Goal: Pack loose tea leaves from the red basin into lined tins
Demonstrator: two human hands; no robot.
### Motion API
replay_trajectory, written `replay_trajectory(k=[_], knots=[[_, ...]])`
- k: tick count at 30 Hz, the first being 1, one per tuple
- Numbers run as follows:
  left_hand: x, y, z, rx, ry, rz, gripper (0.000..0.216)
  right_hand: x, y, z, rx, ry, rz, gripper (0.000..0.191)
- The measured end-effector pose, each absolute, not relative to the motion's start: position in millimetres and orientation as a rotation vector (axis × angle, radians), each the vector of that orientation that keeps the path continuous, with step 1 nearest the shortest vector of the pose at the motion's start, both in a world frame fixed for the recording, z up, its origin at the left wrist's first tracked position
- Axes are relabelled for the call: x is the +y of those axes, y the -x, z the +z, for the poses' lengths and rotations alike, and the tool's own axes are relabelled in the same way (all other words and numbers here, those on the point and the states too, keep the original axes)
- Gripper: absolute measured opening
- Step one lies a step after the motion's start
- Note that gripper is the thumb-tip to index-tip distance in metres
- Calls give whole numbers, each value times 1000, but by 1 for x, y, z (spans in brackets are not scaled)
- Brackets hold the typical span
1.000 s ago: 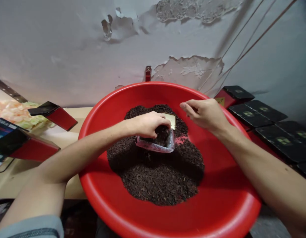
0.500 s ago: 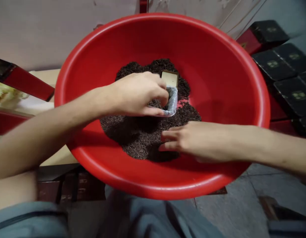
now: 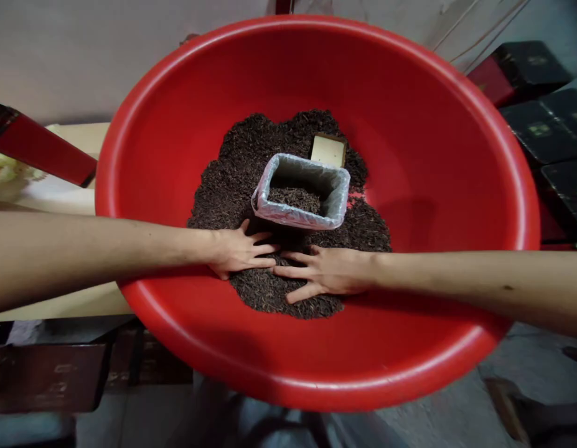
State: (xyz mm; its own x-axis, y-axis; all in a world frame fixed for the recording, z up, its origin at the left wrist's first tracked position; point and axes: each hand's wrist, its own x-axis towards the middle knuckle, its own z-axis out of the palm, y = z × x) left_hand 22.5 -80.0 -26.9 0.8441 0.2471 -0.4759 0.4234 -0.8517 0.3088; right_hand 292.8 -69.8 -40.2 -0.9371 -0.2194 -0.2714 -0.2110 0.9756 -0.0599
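A big red basin [image 3: 143, 155] holds a heap of dark loose tea leaves [image 3: 251, 149]. In the heap stands a small box lined with clear plastic [image 3: 301, 214], partly filled with leaves. A pale card [image 3: 328, 150] lies just behind the box. My left hand [image 3: 236, 251] lies flat on the leaves in front of the box, fingers spread and pointing right. My right hand [image 3: 323, 274] lies flat beside it, fingers spread and pointing left, fingertips nearly meeting those of the left hand. Neither hand holds anything.
Black and red boxes [image 3: 540, 118] are stacked at the right of the basin. A red and black box [image 3: 36, 146] lies at the left on a pale tabletop [image 3: 73, 140]. A peeling grey wall [image 3: 83, 50] rises behind. Dark furniture [image 3: 50, 373] sits below left.
My left hand has let go of the lined box and dropped flat onto the leaves in front of it. My right hand came down from the far rim and lies flat beside it.
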Motion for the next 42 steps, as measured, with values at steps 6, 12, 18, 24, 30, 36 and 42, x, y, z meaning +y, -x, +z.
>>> replay_trajectory(k=[6, 12, 18, 24, 30, 36, 42], knots=[[-73, -39, -8, 525, -2502, -850, 93, -73, -294, -42, 2742, 50, -199, 64], [-72, -45, -1, 507, -2423, -982, 88, -66, -284, -32, 2557, 42, -375, 77], [-67, -51, 5, 511, -2268, -1126, 82, -59, -275, -22, 2325, -63, -569, 88], [-63, -51, 5, 581, -2183, -1040, 63, -67, -285, -43, 2618, -44, -642, 67], [-66, -44, -8, 568, -2236, -959, 55, -64, -283, -38, 2667, -5, -526, 56], [-64, -45, 5, 652, -2258, -891, 64, -57, -263, -11, 2609, 55, -510, 49], [-59, -20, 56, 762, -2313, -536, 58, -61, -265, 36, 2802, -212, -729, 50]])
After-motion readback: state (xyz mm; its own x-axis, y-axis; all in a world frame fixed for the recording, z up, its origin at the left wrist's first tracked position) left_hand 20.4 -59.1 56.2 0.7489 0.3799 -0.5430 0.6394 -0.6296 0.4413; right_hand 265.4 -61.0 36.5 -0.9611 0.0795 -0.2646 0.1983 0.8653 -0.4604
